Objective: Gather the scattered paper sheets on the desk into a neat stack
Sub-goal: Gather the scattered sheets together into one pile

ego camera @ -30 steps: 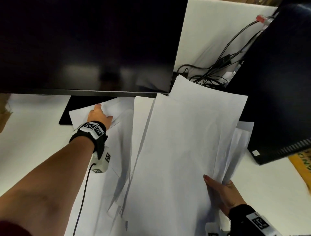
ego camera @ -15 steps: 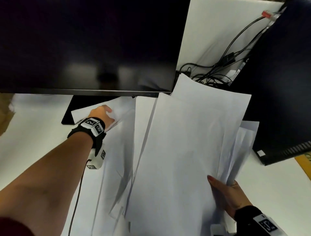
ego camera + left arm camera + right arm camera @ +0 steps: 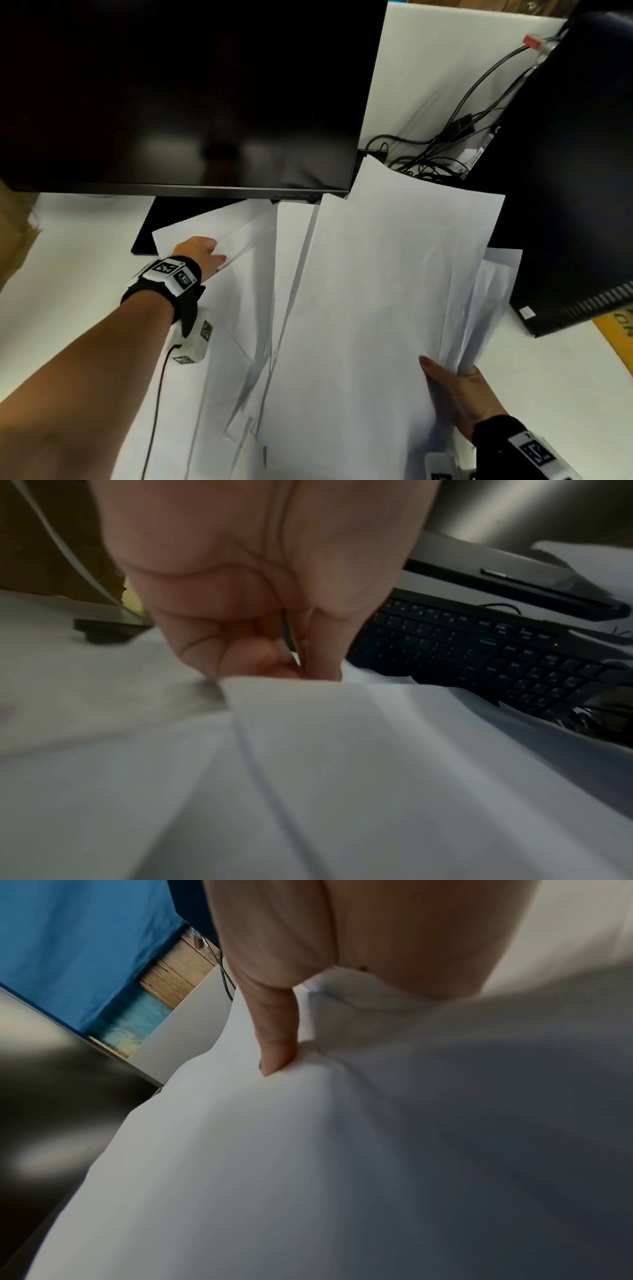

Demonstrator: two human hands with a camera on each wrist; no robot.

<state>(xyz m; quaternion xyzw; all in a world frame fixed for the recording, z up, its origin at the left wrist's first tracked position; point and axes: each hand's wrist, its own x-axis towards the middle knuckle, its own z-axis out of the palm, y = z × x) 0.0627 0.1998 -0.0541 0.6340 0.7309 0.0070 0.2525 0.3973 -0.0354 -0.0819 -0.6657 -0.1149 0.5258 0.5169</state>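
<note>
The right hand [image 3: 459, 394] at 5 o'clock holds a fanned bunch of sheets [image 3: 376, 308], thumb on top. The left hand [image 3: 202, 253] at 9 o'clock pinches a sheet corner [image 3: 294, 693] beside the monitor [image 3: 178, 96] foot. A keyboard [image 3: 479, 656] lies under the monitor, and cables [image 3: 445, 144] crowd 1 o'clock.

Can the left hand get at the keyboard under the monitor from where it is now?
Probably not cleanly: the left hand is pinching a paper sheet, and sheets overlap the keyboard's near edge.
</note>
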